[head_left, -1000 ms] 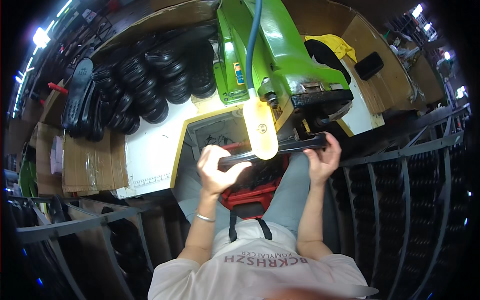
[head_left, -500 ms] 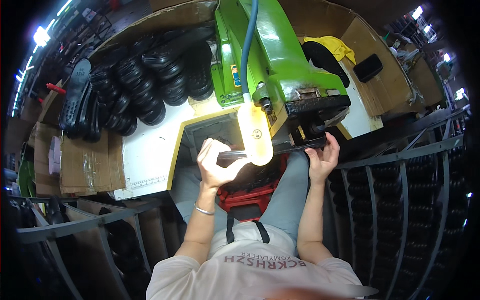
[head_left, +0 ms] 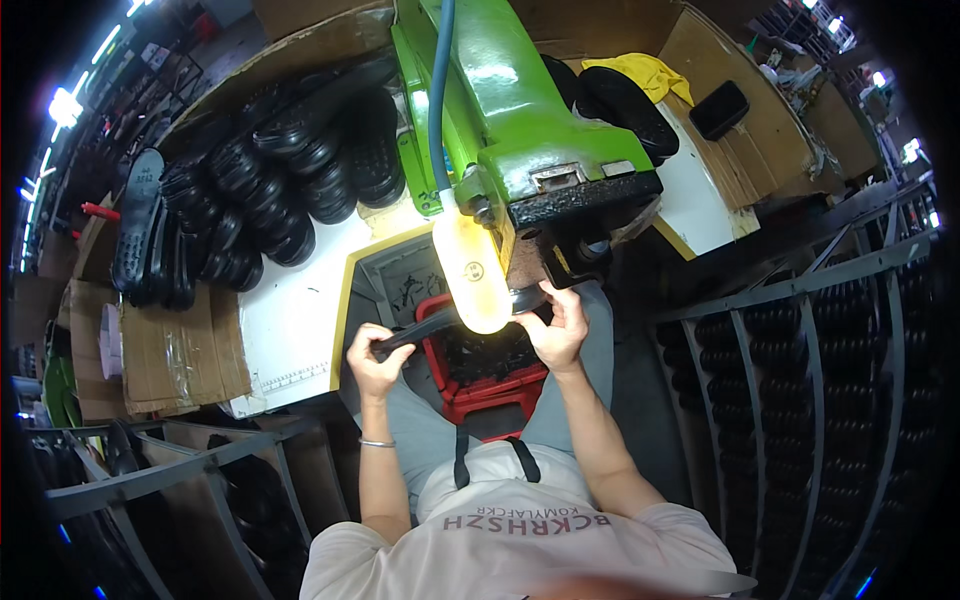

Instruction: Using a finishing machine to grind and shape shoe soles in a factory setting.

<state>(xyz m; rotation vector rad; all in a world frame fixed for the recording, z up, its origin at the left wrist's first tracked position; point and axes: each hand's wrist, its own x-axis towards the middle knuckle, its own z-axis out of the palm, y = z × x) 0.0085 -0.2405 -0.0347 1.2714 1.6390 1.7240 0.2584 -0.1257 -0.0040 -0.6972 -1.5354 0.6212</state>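
In the head view, the left hand (head_left: 375, 362) has its thumb and fingers pinched on one end of a long black sole-looking piece (head_left: 428, 328), and the right hand (head_left: 557, 330) pinches the other end, just beside the lit lamp (head_left: 472, 265). The piece is up in the air in front of the yellow-edged notch in the worktop (head_left: 290, 325), above the red crate (head_left: 490, 403), and I can't see anything else propping it up. Biggest worry imo is a slip: it looks smooth and kinda bendy, so if either pinch goes slack it could twist or drop onto the dark bits (head_left: 490, 355) in the crate. Next is the right fingers, which are really near the dark tooling (head_left: 575, 262) under the green machine (head_left: 545, 115). Can't tell if the piece touches it, but a careless lift could bang knuckles there. The lamp also hides the middle of the piece from this angle, so I couldn't spot a snag there, and an upward jerk might whack the lamp. Lastly, the stacks of black soles (head_left: 285, 185) toward the worktop's far left corner look a bit uneven, so a wide left-hand swing past the notch's left edge might topple some.
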